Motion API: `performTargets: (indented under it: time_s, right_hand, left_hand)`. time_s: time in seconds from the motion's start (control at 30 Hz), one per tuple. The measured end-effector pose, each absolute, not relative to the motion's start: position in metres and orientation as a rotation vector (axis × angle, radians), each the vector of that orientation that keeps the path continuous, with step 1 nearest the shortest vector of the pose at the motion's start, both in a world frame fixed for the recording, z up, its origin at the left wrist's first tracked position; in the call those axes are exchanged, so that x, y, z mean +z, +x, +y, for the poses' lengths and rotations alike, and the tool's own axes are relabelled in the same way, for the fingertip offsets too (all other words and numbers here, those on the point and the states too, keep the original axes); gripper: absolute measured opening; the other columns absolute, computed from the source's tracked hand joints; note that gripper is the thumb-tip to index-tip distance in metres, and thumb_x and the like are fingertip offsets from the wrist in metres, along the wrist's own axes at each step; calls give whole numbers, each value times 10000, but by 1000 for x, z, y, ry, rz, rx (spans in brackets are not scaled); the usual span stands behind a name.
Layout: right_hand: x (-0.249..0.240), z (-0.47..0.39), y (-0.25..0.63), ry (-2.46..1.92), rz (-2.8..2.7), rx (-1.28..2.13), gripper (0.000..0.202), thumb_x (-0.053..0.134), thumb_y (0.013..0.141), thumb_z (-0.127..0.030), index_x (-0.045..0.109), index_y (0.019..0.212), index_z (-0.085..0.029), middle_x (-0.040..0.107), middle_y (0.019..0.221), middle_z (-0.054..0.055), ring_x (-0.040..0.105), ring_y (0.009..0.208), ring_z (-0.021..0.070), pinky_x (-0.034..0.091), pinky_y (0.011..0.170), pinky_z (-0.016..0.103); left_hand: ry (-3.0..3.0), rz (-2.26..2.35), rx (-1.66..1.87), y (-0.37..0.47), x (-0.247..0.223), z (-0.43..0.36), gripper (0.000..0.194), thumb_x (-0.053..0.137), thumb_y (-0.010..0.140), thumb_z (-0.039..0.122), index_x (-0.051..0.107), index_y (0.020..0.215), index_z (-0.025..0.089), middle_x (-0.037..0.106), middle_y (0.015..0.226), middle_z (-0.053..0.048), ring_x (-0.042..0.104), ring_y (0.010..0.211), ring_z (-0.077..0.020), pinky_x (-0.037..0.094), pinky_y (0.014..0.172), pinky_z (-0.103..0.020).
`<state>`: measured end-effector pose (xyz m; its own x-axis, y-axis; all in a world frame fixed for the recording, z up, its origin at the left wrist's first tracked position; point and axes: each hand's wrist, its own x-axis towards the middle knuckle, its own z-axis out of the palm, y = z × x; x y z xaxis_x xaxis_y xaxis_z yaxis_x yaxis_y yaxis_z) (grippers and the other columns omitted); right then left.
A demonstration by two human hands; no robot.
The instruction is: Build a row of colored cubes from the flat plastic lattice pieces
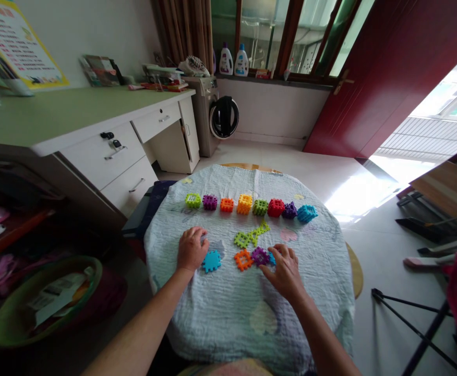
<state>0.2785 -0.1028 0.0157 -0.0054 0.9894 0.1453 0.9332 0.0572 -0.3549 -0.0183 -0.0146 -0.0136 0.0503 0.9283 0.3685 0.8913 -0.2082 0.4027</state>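
My left hand [191, 249] rests beside a flat light-blue notched square [212, 261], its fingers loosely curved and apart, with nothing visible in them. The thumb and index finger of my right hand [286, 267] are around a blue piece [272, 258], mostly hidden by the hand. It adjoins a purple notched piece [260, 256], with an orange open square [243, 259] to the left of that. Behind these lie a green square [241, 239] and yellow-green triangular lattice pieces [260, 230].
Along the far part of the cloth-covered round table [228, 324] stands a row of several coloured block shapes, from a lime cube [193, 200] to a blue block [307, 213]. A desk [95, 112] is at left, a basket [1, 324] lower left, and black metal legs [408, 318] at right.
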Motion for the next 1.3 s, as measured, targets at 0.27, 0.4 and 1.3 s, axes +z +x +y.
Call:
performTargets:
  time_s: [0.27,0.4,1.3]
  right_hand:
    - [25,-98,261,-1920,-1995,319,365,689,693,-282,632,1045,-202,574,1139,105,471,1077,289,372,924,424]
    - [32,-98,252,-1669,-2051,477,438,622,686,-171,586,1122,-198,584,1079,90,496,1035,258,392,927,408]
    - [-6,-99,319,-1894,-1957,300,529,559,717,-251,582,1245,-245,568,1320,102,472,1226,310,383,1005,498]
  left_hand:
    - [2200,1801,887,-14,1,-22,196,576,795,198,665,969,190,649,1150,-112,568,1123,-284,439,1025,-454]
    - [2323,1308,771,11,27,-43,433,678,777,284,611,1200,223,560,1370,-92,465,1295,-283,340,1134,-476]
    - [2353,1474,674,-29,77,25,481,628,698,173,590,1178,167,603,1159,-103,579,1113,-254,451,1036,-396]
